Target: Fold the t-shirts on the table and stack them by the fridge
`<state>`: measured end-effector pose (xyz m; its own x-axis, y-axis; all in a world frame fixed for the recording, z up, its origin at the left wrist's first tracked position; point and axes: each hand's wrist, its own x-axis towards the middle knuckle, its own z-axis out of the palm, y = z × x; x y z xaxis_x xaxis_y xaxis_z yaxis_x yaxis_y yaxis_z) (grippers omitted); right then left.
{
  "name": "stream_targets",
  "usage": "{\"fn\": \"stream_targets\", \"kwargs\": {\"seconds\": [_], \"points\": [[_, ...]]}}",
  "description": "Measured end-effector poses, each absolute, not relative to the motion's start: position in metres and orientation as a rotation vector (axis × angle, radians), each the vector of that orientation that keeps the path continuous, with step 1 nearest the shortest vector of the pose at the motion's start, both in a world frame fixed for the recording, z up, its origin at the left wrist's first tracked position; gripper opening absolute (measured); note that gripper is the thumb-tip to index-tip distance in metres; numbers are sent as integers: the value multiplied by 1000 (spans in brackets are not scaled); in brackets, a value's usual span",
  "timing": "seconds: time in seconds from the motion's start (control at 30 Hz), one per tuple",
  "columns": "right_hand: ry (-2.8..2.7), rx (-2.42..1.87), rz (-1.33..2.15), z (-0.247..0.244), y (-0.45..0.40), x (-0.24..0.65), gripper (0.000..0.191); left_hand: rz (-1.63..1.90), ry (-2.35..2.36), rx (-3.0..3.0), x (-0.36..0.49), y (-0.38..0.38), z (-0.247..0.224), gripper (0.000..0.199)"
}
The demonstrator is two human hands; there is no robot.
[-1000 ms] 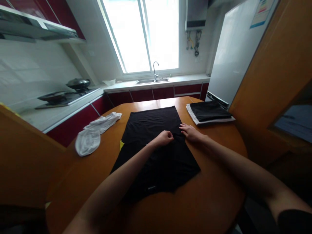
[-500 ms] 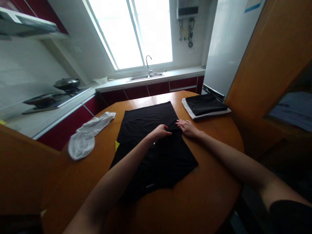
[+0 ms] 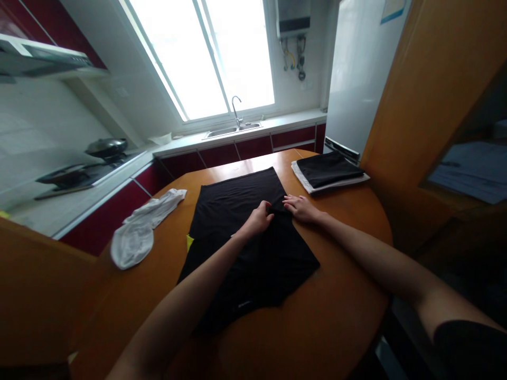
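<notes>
A black T-shirt point(image 3: 237, 199) lies spread on the wooden table in front of me, its curved neckline and small pale label toward me. At its left edge a bit of yellow point(image 3: 189, 241) shows. My left hand point(image 3: 258, 219) reaches over the shirt, thumb and fingers closed on a raised crease near the right edge. Beside it, my right hand point(image 3: 301, 208) rests flat with fingers stretched out, the fingertips touching the shirt's right edge. My left forearm covers part of the shirt's left side.
On the wooden table point(image 3: 340, 232), a folded black cloth point(image 3: 330, 168) lies on a white one point(image 3: 303, 179) at the right. Crumpled white clothing point(image 3: 134, 245) lies at the left. Beyond stand a sink point(image 3: 225, 131), a stove with a wok point(image 3: 106, 146), and a fridge point(image 3: 352, 79).
My left hand's thumb and fingers have closed on the black T-shirt's fabric, raising a crease. My right hand stays flat at the edge. The view has shifted slightly.
</notes>
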<state>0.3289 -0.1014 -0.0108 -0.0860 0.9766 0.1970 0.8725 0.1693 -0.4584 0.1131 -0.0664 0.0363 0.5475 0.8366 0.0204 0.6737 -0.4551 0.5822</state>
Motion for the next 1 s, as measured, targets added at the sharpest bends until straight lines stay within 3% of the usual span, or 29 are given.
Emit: {"fn": "stream_targets", "kwargs": {"seconds": [0.23, 0.3, 0.4, 0.5, 0.73, 1.0], "points": [[-2036, -1740, 214, -12, -105, 325, 44, 289, 989, 2368, 86, -87, 39, 93], [-2018, -1744, 213, -13, -104, 324, 44, 223, 1006, 2419, 79, -93, 39, 88], [-1917, -1733, 229, -11, -100, 326, 43, 163, 1126, 2557, 78, -106, 42, 62], [-1759, -1692, 199, -8, -96, 330, 46, 259, 1068, 2773, 89, -116, 45, 49], [-2134, -1575, 255, -11, -103, 327, 53, 105, 875, 2859, 105, -114, 16, 69], [-2202, -1639, 250, -20, -110, 330, 60, 109, 889, 2827, 100, -118, 5, 73]]}}
